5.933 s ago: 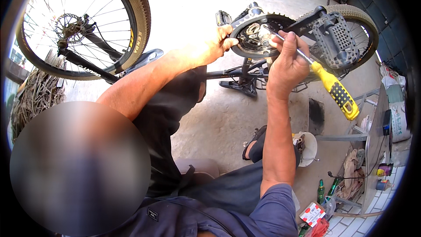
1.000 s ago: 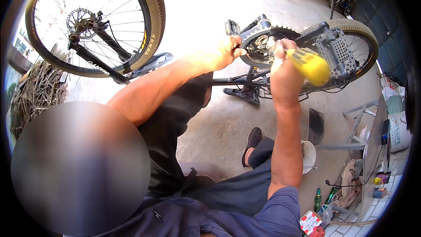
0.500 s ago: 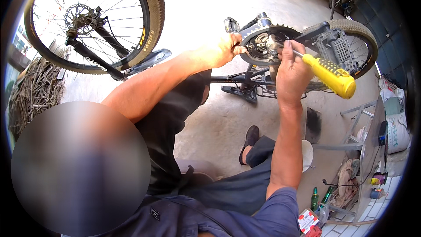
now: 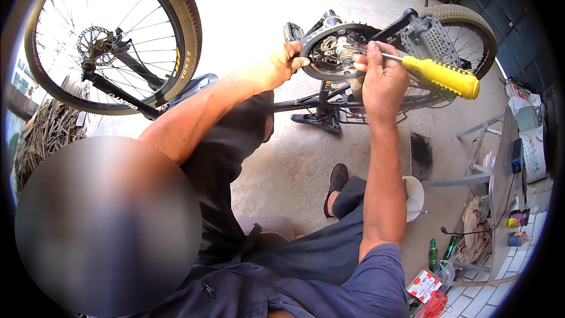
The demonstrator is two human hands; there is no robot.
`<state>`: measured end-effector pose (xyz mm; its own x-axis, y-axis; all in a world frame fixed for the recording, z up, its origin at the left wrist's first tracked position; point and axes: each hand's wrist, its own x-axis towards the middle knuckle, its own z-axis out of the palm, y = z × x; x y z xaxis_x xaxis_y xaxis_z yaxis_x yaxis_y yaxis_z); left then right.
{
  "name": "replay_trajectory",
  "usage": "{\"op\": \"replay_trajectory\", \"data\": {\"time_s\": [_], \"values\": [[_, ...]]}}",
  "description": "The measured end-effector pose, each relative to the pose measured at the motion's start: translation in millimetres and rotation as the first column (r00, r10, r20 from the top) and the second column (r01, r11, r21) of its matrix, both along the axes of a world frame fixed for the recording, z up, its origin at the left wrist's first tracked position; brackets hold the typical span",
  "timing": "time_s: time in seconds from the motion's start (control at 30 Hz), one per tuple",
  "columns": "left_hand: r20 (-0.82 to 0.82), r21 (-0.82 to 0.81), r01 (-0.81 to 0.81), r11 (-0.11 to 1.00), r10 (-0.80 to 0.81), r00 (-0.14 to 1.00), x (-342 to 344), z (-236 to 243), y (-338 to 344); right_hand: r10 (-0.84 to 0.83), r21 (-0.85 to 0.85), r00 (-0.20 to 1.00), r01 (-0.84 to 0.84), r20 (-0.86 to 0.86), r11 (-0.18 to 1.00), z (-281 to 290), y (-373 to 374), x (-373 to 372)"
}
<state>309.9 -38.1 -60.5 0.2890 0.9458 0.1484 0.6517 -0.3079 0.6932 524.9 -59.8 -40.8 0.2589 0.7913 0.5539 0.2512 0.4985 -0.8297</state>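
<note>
Tilted lower than half a second ago, the yellow screwdriver (image 4: 438, 73) now points its tip at the chainring (image 4: 335, 50), left of which the left hand (image 4: 285, 62) pinches the ring's edge, while right of it the right hand (image 4: 382, 76) grips the shaft

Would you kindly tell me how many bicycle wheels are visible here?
2: a spoked tan-walled wheel at upper left, and another tan-tyred wheel at upper right behind the grey pedal. Others may be hidden.
</note>
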Motion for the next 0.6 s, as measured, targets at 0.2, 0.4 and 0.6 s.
{"op": "replay_trajectory", "data": {"time_s": [0.2,0.4,0.6], "values": [[-0.02,-0.034,-0.005,0.999,0.005,1.0,2,8,-4,0.018,0.006,1.0,-0.018,-0.014,1.0,0,1,0],[-0.041,-0.011,-0.003,1.0,0.003,0.999,0,7,-5,-0.093,0.048,0.985,0.087,0.143,0.995,9,-9,-6],[-0.045,0.01,0.008,1.0,-0.008,0.999,0,4,-2,-0.054,0.054,0.99,0.048,0.128,0.997,5,-7,-9]]}}
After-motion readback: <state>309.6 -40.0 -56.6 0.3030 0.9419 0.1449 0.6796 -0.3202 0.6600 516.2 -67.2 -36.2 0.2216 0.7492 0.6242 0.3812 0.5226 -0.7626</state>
